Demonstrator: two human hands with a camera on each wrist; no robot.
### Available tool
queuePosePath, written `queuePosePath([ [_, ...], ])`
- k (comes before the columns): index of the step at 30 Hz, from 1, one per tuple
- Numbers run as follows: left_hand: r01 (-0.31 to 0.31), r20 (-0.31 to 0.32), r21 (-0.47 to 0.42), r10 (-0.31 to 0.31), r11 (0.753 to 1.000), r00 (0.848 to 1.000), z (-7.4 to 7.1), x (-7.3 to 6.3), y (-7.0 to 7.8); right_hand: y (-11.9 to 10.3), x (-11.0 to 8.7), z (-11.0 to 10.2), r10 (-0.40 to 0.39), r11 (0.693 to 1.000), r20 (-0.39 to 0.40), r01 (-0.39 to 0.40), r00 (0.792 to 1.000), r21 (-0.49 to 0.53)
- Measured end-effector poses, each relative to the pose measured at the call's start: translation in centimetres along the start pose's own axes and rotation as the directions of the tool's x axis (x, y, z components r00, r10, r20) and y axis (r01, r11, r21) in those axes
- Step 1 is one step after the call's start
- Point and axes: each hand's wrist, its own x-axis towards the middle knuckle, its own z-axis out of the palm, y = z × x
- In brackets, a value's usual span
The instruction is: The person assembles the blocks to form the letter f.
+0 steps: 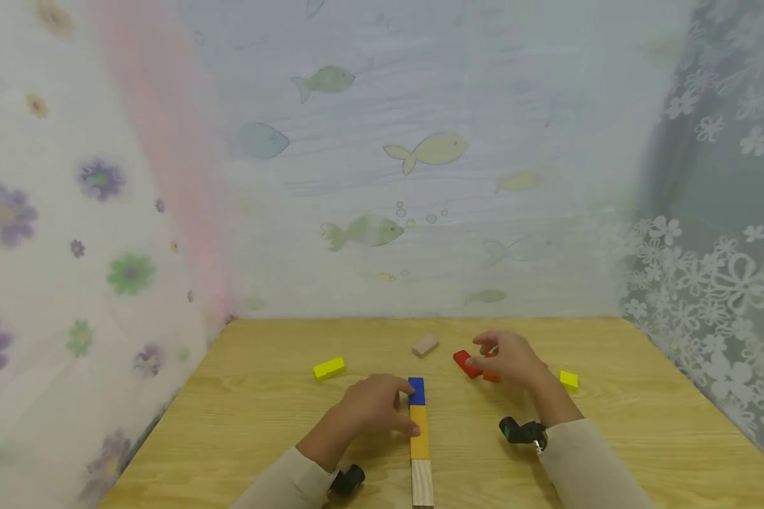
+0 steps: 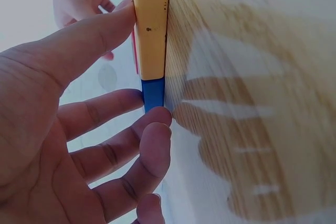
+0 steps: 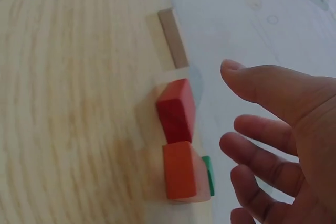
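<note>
A row of blocks runs along the middle of the table in the head view: a blue block (image 1: 417, 391) at the far end, a yellow-orange block (image 1: 419, 433), then a plain wooden block (image 1: 422, 482). My left hand (image 1: 372, 406) is beside this row, thumb touching the yellow-orange block and fingertips at the blue one, the fingers loosely bent. My right hand (image 1: 512, 362) hovers over a red block (image 1: 466, 363) and an orange block (image 1: 492, 376), holding nothing. In the right wrist view its thumb and fingers are spread apart from these blocks. A green block (image 3: 209, 176) shows partly behind the orange one.
A bright yellow block (image 1: 329, 369) lies to the left, and a smaller-looking yellow block (image 1: 569, 380) to the right. Toward the back is a light wooden block (image 1: 425, 346). Patterned curtains hang behind and at both sides of the wooden table (image 1: 229, 417).
</note>
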Motion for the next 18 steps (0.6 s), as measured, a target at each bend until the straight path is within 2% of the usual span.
queuePosePath([
  [8, 0.002, -0.001, 0.009, -0.002, 1.0, 1.0, 0.1, 0.1, -0.1, -0.2, -0.1, 1.1, 0.086, 0.995, 0.005, -0.086, 0.996, -0.048],
  [18, 0.011, 0.013, -0.001, -0.011, 1.0, 1.0, 0.2, 0.1, 0.0, -0.3, -0.1, 1.7, 0.122, 0.988, 0.002, -0.121, 0.993, -0.101],
])
